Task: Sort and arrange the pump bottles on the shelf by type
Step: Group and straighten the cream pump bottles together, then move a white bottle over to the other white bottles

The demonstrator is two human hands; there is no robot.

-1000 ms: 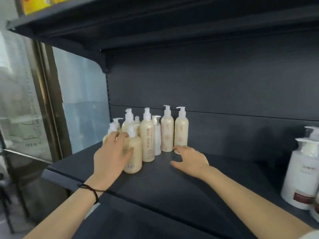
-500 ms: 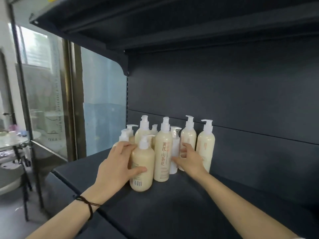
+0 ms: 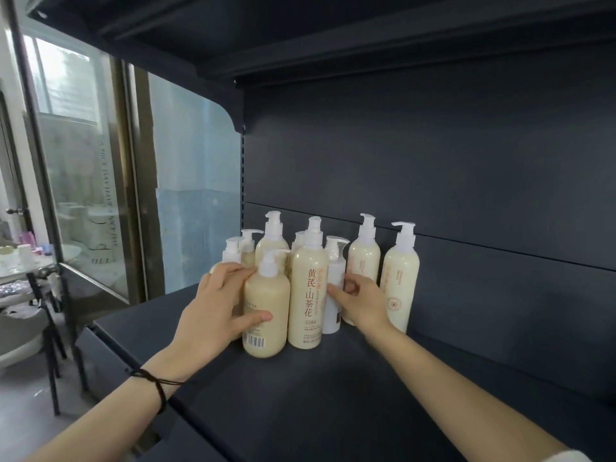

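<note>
Bottles stand bunched toward the left back corner of the dark grey metal shelf [image 3: 333, 401], mixed types shoulder to shoulder, which is why I have both hands in the cluster at once. The left hand [image 3: 213, 315] is clamped on the short cream plastic pump bottle [image 3: 266, 315] at the front of the group. Its thumb lies across the bottle's face and its fingers curl round the bottle's left shoulder. That grip should let me slide the bottle clear without knocking the tall cream bottle with red characters [image 3: 308, 295], which touches it on the right.

The right hand [image 3: 363, 301] sits between that tall bottle and the pair of slim cream pump bottles [image 3: 400, 278] by the back edge. Its thumb and fingers pinch the narrow white pump bottle [image 3: 333, 281], the odd one out in colour. I judge the step to be pulling these two out of the group so like can go with like.

More cream bottles [image 3: 271, 241] wait behind, partly hidden. The risk I see is that the group is tight, so a sideways tug could topple a neighbour.
</note>
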